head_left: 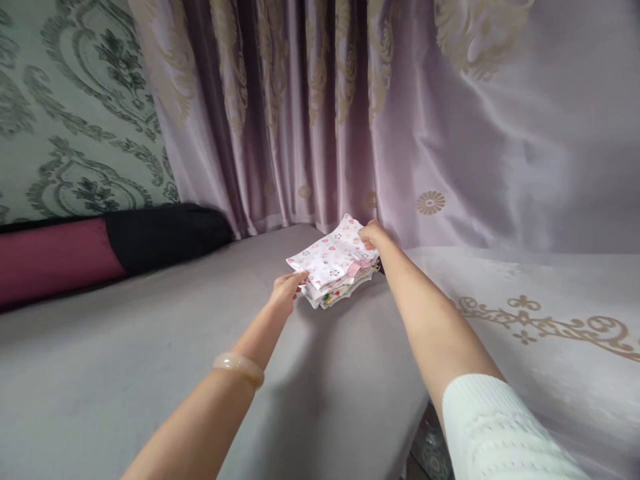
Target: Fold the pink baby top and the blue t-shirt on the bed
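Note:
A stack of folded cloths (333,257) sits at the far end of the grey-covered surface, close to the curtain. Its top piece is white with small pink hearts and flowers; lower layers show other coloured prints. My left hand (287,291) grips the near left corner, thumb on top and fingers tucked at the edge. At the far right corner, my right hand (374,238) is closed on the cloth, its fingertips partly hidden. A pale bangle (239,369) circles my left wrist. Whether the stack is lifted or resting I cannot tell.
Purple curtains (280,120) with gold patterns hang behind the stack. A long maroon and black bolster (115,250) lies along the patterned wall at left. On the right is a pale satin cover (540,287) with gold scrollwork. The grey surface (125,373) ends at a lower right edge.

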The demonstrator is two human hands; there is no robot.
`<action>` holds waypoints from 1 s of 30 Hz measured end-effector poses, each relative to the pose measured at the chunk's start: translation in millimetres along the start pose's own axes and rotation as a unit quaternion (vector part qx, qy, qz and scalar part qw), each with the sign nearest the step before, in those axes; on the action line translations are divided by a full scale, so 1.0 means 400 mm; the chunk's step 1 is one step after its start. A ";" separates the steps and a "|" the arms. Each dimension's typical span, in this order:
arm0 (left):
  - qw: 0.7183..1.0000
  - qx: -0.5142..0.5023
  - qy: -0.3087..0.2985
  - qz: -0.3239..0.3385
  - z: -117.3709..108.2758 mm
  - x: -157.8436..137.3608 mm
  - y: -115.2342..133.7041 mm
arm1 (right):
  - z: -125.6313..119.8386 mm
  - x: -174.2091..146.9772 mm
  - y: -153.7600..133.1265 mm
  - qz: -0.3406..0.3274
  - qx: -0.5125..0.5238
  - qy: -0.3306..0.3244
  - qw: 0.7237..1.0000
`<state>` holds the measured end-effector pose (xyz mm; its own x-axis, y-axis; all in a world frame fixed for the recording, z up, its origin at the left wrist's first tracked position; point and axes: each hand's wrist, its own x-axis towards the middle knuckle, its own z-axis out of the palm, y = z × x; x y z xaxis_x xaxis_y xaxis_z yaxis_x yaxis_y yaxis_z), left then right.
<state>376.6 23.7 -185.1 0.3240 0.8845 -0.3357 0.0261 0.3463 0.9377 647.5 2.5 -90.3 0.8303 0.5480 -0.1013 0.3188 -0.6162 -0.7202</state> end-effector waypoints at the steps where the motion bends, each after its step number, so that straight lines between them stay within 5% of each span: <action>1: 1.000 0.001 -0.003 0.004 -0.002 -0.002 -0.001 | 0.002 -0.002 0.001 0.010 -0.046 0.006 0.999; 10: 0.999 0.038 0.006 0.031 -0.054 -0.024 -0.022 | 0.025 -0.057 0.006 -0.043 -0.179 0.069 0.981; 16: 0.974 0.191 0.050 0.108 -0.184 -0.015 -0.064 | 0.075 -0.093 0.057 -0.126 -0.287 0.095 0.945; 21: 0.891 0.404 0.070 0.197 -0.356 -0.002 -0.094 | 0.106 -0.085 0.114 -0.097 -0.294 0.065 0.949; 30: 0.758 0.583 0.135 0.260 -0.664 -0.057 -0.127 | 0.113 -0.076 0.133 -0.077 -0.283 0.061 0.954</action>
<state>116.7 68.9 -248.9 0.3770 0.8925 0.2478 0.8300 -0.4442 0.3372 618.7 -21.3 -156.5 0.7899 0.6077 0.0818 0.6082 -0.7594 -0.2313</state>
